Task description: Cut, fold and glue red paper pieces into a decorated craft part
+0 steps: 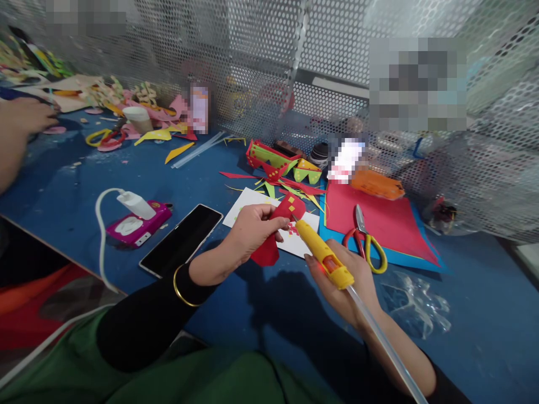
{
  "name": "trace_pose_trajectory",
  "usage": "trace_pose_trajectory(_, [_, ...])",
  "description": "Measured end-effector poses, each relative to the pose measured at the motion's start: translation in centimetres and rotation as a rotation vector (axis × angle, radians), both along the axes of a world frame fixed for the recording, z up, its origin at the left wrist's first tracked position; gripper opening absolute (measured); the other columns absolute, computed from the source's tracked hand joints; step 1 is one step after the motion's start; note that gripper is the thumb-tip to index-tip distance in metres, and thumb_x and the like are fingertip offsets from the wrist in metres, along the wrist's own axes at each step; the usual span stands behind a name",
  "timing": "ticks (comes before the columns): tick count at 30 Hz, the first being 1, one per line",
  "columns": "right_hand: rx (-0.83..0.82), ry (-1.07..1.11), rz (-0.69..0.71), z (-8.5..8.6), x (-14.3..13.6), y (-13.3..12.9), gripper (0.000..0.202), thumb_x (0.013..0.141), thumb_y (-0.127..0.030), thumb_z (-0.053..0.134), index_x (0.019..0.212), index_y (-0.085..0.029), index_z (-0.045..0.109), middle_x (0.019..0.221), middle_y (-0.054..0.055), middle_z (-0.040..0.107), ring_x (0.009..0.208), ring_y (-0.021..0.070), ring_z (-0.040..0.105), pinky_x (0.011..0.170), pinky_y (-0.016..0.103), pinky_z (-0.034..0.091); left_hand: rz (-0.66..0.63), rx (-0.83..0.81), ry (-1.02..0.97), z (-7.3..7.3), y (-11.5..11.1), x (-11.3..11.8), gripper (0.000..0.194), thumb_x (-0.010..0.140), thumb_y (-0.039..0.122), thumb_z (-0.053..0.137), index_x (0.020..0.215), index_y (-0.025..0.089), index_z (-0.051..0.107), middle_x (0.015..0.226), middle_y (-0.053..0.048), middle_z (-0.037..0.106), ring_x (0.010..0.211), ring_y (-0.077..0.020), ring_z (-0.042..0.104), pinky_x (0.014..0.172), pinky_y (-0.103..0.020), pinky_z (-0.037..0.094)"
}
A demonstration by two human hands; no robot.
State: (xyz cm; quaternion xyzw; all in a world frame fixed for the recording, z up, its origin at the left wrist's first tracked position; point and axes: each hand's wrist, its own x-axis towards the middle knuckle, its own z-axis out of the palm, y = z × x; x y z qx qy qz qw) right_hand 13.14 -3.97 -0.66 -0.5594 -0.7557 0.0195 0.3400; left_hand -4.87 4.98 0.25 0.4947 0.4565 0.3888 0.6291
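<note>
Between the fingers and thumb of my left hand (252, 233) is a red paper cutout (266, 253) with small yellow squares on its upper part. My right hand (349, 275) is closed around a yellow hot glue gun (314, 241), with a long clear glue stick (379, 334) sticking out of its back end. The gun's nozzle points at the red paper, close to the yellow squares; I cannot tell if it touches. Beneath both hands lies a white sheet (244, 203) with small red pieces on it.
Scissors (370, 247) lie on red paper (379, 216) at right, beside clear plastic pieces (421, 303). A dark phone (181, 241) and a purple power socket (143, 224) are at left. Paper glasses (272, 160) stand behind scraps. Another person's hand (31, 115) is far left.
</note>
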Motion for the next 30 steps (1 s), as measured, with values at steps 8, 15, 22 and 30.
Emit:
trace_pose_trajectory(8, [0.003,-0.011,-0.012,-0.09,0.08,-0.13,0.032,0.096,-0.038,0.055,0.072,-0.025,0.039,0.058,-0.006,0.046,0.046,0.0106,0.046,0.045,0.024,0.032,-0.015,0.007,-0.037,0.15,-0.01,-0.04,0.009,0.074,0.02,0.075,0.07,0.014,0.07,0.065,0.001,0.069,0.048,-0.0072,0.058,0.052,-0.019,0.048])
trace_pose_trajectory(15, [-0.006,0.001,-0.017,0.02,0.12,-0.06,0.033,0.095,-0.04,0.055,0.07,-0.025,0.039,0.057,-0.005,0.046,0.044,0.0106,0.045,0.044,0.023,0.032,-0.006,0.016,-0.027,0.14,-0.02,-0.03,0.009,0.073,0.022,0.075,0.071,0.014,0.07,0.066,0.0,0.07,0.049,-0.0078,0.059,0.053,-0.02,0.049])
trace_pose_trajectory(22, [-0.03,-0.007,-0.031,-0.21,0.29,-0.21,0.034,0.095,-0.041,0.056,0.07,-0.025,0.038,0.057,-0.005,0.046,0.045,0.011,0.044,0.046,0.024,0.031,-0.006,0.03,-0.01,-0.04,0.05,-0.02,0.01,0.073,0.024,0.075,0.072,0.015,0.071,0.067,-0.001,0.07,0.05,-0.009,0.06,0.054,-0.021,0.049])
trace_pose_trajectory(30, [-0.048,-0.02,-0.051,-0.32,0.26,-0.22,0.036,0.096,-0.044,0.053,0.069,-0.025,0.039,0.056,-0.005,0.046,0.045,0.011,0.045,0.045,0.024,0.031,-0.011,0.039,-0.009,-0.07,0.14,-0.05,0.011,0.073,0.023,0.075,0.071,0.014,0.07,0.064,-0.001,0.069,0.049,-0.0087,0.06,0.053,-0.02,0.045])
